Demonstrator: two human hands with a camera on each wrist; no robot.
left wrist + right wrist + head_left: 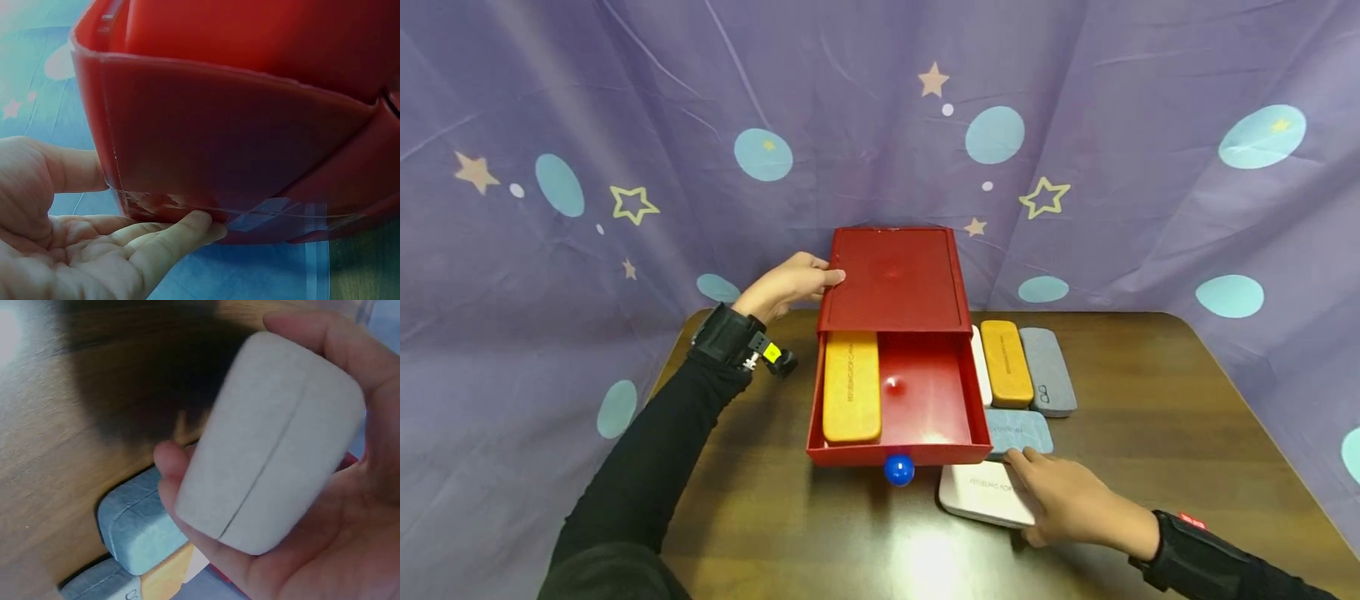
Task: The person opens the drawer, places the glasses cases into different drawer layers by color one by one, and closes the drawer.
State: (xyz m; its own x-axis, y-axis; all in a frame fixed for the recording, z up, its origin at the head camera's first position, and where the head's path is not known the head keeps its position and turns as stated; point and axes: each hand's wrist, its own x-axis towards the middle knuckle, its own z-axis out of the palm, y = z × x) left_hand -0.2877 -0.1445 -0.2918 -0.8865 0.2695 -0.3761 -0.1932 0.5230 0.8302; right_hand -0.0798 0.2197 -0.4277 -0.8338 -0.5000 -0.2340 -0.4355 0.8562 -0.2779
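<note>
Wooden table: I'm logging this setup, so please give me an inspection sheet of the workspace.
Surface: brown table, glossy, glare at the front.
Job's things: red box, drawer open, yellow case inside at left; front white case; right of the box, blue case, second yellow case, grey case, partly hidden white case.
Clutter: nothing seen.
Hands: left hand grips the red box; right hand holds the front white case.
Cables: nothing seen.
Surroundings: purple curtain with stars and spots behind.

Plenty of room to dip into the drawer [928, 412] from above, right of the yellow case [852, 387], but the red box top [895, 287] roofs the back, fyi.
</note>
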